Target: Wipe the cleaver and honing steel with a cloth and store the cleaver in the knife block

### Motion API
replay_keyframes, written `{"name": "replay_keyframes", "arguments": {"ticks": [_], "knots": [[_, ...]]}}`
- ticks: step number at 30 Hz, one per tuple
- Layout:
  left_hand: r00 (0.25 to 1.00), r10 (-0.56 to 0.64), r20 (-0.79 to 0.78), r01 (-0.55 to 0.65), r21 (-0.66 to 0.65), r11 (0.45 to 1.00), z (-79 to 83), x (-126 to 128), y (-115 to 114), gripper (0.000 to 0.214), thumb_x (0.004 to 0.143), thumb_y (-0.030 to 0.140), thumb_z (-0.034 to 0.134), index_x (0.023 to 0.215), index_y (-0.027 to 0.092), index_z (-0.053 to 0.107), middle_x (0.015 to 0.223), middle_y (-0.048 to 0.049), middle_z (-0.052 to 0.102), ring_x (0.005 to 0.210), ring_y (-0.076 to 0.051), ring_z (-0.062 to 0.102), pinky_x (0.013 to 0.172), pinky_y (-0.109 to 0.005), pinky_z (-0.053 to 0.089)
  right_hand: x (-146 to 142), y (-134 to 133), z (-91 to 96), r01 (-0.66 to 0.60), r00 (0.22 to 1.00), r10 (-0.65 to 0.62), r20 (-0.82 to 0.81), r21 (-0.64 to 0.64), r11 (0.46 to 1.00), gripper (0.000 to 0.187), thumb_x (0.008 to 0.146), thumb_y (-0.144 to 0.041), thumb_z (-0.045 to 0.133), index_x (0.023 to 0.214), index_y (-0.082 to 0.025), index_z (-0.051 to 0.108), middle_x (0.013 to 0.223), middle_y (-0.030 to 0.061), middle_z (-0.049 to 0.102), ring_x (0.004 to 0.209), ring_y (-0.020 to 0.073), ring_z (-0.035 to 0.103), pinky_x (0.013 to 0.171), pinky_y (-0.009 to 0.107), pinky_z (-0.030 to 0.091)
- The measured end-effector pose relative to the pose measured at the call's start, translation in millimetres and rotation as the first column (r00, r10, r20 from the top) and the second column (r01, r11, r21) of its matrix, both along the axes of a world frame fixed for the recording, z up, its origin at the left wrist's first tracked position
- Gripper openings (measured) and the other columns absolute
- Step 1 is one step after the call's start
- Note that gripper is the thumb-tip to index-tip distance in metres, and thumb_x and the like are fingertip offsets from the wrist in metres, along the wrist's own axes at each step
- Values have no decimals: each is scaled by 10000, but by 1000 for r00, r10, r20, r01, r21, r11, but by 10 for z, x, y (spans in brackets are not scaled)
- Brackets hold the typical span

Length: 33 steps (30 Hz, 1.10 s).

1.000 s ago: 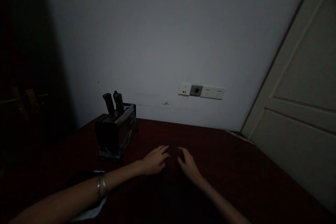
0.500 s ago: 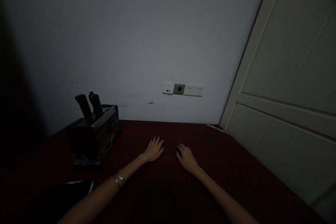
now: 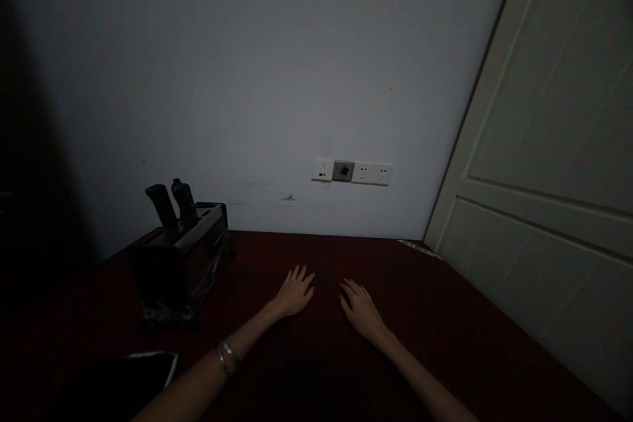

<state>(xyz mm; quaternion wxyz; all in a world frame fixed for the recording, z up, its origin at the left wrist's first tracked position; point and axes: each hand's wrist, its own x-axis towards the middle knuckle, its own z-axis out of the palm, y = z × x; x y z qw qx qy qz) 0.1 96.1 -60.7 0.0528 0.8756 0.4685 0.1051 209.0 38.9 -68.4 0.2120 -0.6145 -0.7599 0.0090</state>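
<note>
The room is dim. My left hand (image 3: 295, 293) lies flat on the dark red table (image 3: 445, 323), fingers stretched out and slightly spread, holding nothing. A metal bracelet (image 3: 225, 357) circles that wrist. My right hand (image 3: 362, 309) rests palm down a short way to its right, fingers extended, also empty. The two hands are apart and do not touch. A dark knife block (image 3: 180, 258) with two black handles (image 3: 172, 205) sticking up stands to the left of my left hand.
A white wall rises behind the table, with a strip of sockets (image 3: 351, 172) above the far edge. A pale panelled door (image 3: 554, 198) closes off the right side. A dark flat object with a light edge (image 3: 143, 372) lies near my left forearm.
The view swung right and then settled. Both hands went from loosely curled, close together, to flat on the table with fingers stretched and a wider gap between them.
</note>
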Motion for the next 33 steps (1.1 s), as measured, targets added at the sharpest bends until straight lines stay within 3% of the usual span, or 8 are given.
{"name": "replay_keyframes", "arguments": {"ticks": [6, 12, 16, 19, 23, 26, 29, 33], "knots": [[1000, 0, 30, 0, -15, 1000, -10, -15, 0, 499, 880, 372, 286, 1340, 187, 348, 1435, -138, 232, 1328, -294, 147, 1049, -460, 157, -8, -8, -4, 1, 1000, -2, 19, 16, 1000, 454, 859, -286, 305, 1206, -85, 519, 1303, 150, 474, 1232, 262, 389, 1031, 432, 271], [998, 12, 56, -10, -27, 1000, -1, -29, -28, 500, 875, 371, 296, 1331, 178, 361, 1429, -146, 243, 1325, -303, 148, 1051, -467, 159, 20, 70, -144, -12, 999, 10, 42, 63, 998, 448, 853, -293, 317, 1185, -86, 537, 1285, 150, 491, 1211, 271, 418, 1012, 447, 304], [998, -8, 62, 12, -60, 998, 131, -55, -83, 505, 851, 328, 360, 1315, 130, 379, 1415, -175, 262, 1319, -314, 162, 1050, -472, 172, 18, 85, -205, -18, 999, 14, 49, 87, 996, 448, 850, -292, 322, 1191, -91, 531, 1284, 144, 495, 1211, 263, 420, 1013, 445, 309], [990, -85, 110, 87, -13, 996, 470, -131, -279, 471, 823, 273, 416, 1273, 134, 429, 1399, -159, 308, 1309, -281, 222, 1046, -434, 227, 12, 83, -228, -19, 998, 14, 59, 79, 997, 456, 849, -306, 324, 1187, -88, 537, 1288, 146, 491, 1212, 265, 420, 1011, 447, 316], [942, -281, 185, 236, 232, 944, 1224, -453, -791, 373, 844, 220, 381, 1197, 178, 495, 1343, -104, 403, 1207, -189, 405, 968, -336, 371, 15, 106, -282, -22, 998, 16, 65, 93, 995, 465, 844, -335, 325, 1179, -100, 547, 1286, 137, 495, 1205, 261, 431, 1014, 447, 321], [943, -305, 134, 222, 427, 876, 1777, -914, -1164, 367, 827, 182, 382, 1171, 192, 508, 1249, -87, 484, 1139, -186, 454, 929, -343, 401, 23, 140, -338, -26, 997, 19, 69, 100, 995, 473, 836, -352, 330, 1168, -103, 558, 1276, 140, 505, 1193, 268, 444, 1002, 455, 340], [956, -137, 259, -45, 592, 805, 2164, -1493, -1329, 330, 804, 199, 415, 1103, 242, 549, 1102, -60, 558, 1029, -191, 518, 878, -326, 433, 47, 180, -405, -46, 997, 38, 66, 124, 991, 476, 830, -370, 340, 1153, -109, 571, 1263, 144, 516, 1179, 280, 458, 982, 467, 365], [841, 12, 540, -452, 691, 564, 2443, -2279, -1200, 209, 782, 181, 453, 945, 176, 584, 939, -65, 561, 855, -169, 559, 811, -331, 456, 120, 253, -515, -86, 996, 79, 52, 151, 985, 471, 817, -389, 356, 1133, -128, 589, 1240, 141, 537, 1153, 283, 485, 955, 464, 400]]}}
